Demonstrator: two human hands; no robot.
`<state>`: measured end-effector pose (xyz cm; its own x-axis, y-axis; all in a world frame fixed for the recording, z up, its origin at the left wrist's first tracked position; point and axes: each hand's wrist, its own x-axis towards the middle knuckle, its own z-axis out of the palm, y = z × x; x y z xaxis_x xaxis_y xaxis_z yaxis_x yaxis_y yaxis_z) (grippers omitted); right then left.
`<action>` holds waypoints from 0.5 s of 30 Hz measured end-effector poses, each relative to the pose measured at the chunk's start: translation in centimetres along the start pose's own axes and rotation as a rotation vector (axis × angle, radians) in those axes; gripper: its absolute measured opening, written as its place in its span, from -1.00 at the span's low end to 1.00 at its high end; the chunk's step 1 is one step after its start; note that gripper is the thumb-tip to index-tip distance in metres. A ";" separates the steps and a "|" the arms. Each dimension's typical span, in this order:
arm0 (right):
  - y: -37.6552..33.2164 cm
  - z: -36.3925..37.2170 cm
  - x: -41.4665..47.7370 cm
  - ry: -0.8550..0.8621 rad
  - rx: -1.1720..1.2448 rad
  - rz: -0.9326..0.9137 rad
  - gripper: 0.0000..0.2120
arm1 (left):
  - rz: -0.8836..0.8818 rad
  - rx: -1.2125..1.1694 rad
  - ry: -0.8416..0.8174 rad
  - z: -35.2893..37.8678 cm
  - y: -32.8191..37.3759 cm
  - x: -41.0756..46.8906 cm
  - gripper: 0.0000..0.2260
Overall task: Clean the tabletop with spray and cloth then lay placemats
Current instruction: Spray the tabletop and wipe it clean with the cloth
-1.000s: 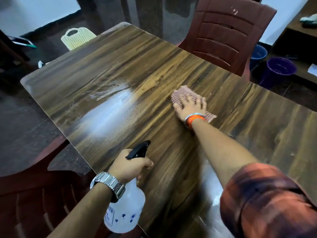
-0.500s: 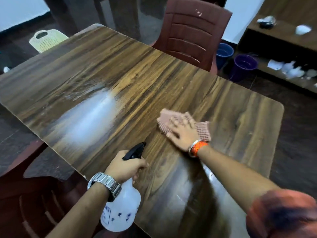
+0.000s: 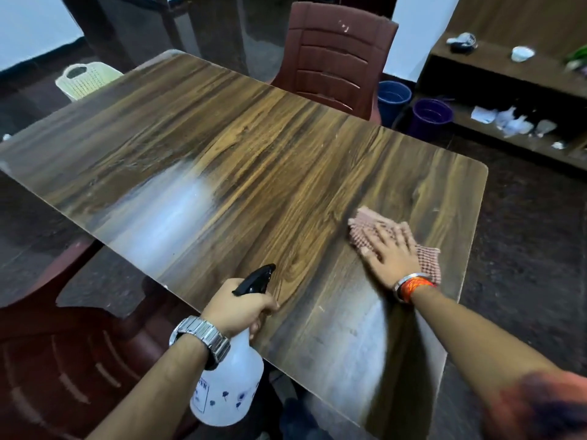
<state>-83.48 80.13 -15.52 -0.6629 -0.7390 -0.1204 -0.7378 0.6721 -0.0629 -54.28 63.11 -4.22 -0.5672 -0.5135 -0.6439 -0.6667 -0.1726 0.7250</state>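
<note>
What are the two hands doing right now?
Left hand: closed around the spray bottle, holding it at the table edge.
Right hand: open, fingers spread, pressing flat on the pink cloth.

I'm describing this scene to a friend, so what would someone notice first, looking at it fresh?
Most striking is the long wooden table with a pale misty patch towards its left side. Next, the right hand pressed flat on a pink cloth near the right end. Then the left hand gripping a white spray bottle at the near edge.

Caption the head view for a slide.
Right hand presses cloth on table; left hand holds spray bottle.
</note>
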 end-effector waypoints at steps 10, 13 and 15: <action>-7.4 1.4 -13.2 -0.062 0.051 -0.429 -0.53 | 0.032 -0.043 0.015 1.3 -3.0 -3.8 -0.54; -10.0 3.0 -18.6 -0.103 0.030 -0.526 -0.52 | 0.050 -0.019 0.005 1.9 -3.4 -5.0 -0.65; -10.7 3.1 -19.9 -0.134 0.049 -0.517 -0.53 | 0.061 -0.012 0.006 2.3 -3.5 -5.8 -0.75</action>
<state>-61.96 87.78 -15.48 -0.1900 -0.9639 -0.1863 -0.9548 0.2256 -0.1935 -49.75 68.63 -3.54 -0.6038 -0.5286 -0.5967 -0.6250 -0.1507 0.7659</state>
